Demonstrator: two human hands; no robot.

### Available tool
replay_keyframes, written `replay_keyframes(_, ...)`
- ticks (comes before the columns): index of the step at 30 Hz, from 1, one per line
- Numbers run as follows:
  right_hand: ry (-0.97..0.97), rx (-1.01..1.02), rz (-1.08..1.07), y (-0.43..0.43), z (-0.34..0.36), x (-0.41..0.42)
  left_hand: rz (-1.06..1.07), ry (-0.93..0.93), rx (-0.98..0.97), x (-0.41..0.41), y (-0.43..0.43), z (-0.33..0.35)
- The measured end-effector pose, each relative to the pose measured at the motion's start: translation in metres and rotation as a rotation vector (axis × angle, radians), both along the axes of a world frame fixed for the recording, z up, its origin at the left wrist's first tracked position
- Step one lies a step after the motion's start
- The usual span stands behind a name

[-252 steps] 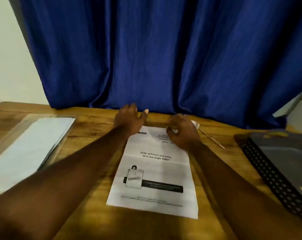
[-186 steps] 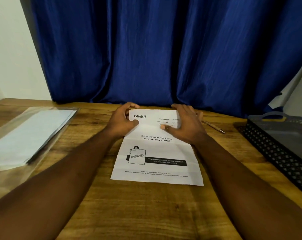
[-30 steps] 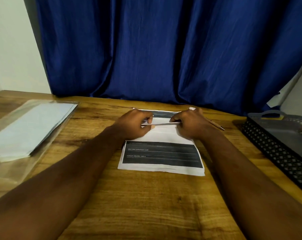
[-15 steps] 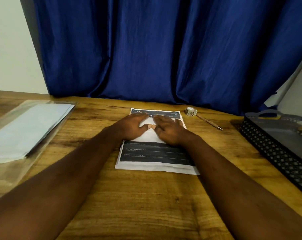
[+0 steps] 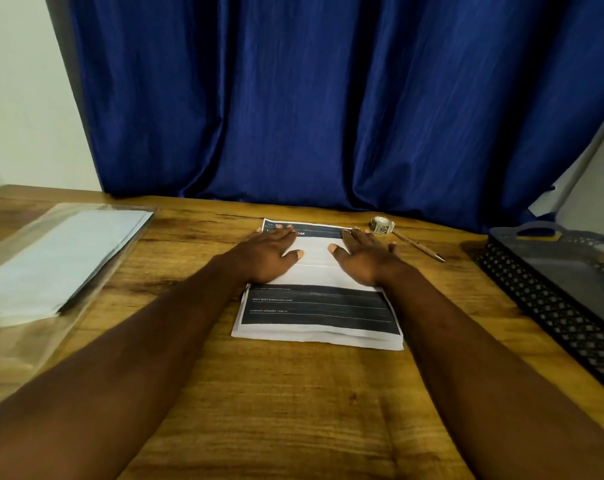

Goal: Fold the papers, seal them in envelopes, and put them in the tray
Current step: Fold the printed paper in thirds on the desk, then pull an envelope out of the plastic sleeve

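White paper [image 5: 314,268], folded over, is pressed flat mid-bench by the left hand [image 5: 271,252] and right hand [image 5: 364,256], both spread wide, nothing gripped. Half a second ago the hands met at centre; now they are swept apart, so the crease is judged set. Envelopes [image 5: 56,258] lie left, tray [image 5: 550,296] right, unused.
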State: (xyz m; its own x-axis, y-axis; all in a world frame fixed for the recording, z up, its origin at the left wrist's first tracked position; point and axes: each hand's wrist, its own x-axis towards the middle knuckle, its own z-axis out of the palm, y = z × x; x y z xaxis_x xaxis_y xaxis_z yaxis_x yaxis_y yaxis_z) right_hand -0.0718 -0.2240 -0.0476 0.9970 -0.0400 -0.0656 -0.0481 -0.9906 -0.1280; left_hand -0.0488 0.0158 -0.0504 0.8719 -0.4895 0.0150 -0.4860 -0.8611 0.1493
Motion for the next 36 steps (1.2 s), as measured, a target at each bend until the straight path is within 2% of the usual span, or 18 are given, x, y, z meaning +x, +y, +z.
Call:
replay_keyframes(7,-0.061,0.02,-0.001,0.0,-0.002,-0.003,0.023,-0.002,-0.021,0.0,0.001,-0.001)
replay_keyframes(10,-0.256,0.115,-0.003,0.002,-0.002,-0.013,0.061,-0.04,-0.126,-0.006,0.001,0.0)
replay_keyframes(13,-0.566,0.141,0.015,0.005,0.002,-0.028,0.136,-0.336,-0.21,-0.019,0.001,0.003)
replay_keyframes(15,-0.652,0.103,0.048,0.007,0.007,-0.036,0.172,-0.496,-0.223,-0.027,0.0,0.003)
replay_keyframes(21,-0.575,0.293,0.057,0.031,0.02,-0.052,0.189,-0.387,-0.225,-0.043,0.001,0.013)
replay_keyframes(25,-0.567,0.299,0.102,0.05,0.03,-0.057,0.214,-0.191,-0.344,-0.053,0.014,0.027)
replay_keyframes(27,-0.557,0.297,0.137,0.06,0.038,-0.059,0.212,-0.185,-0.346,-0.06,0.032,0.033)
replay_keyframes(31,-0.532,0.319,0.241,0.09,0.051,-0.064,0.298,-0.263,-0.225,-0.073,0.083,0.045)
replay_keyframes(36,-0.489,0.265,0.385,0.131,0.061,-0.071,0.565,-0.325,0.016,-0.086,0.147,0.068)
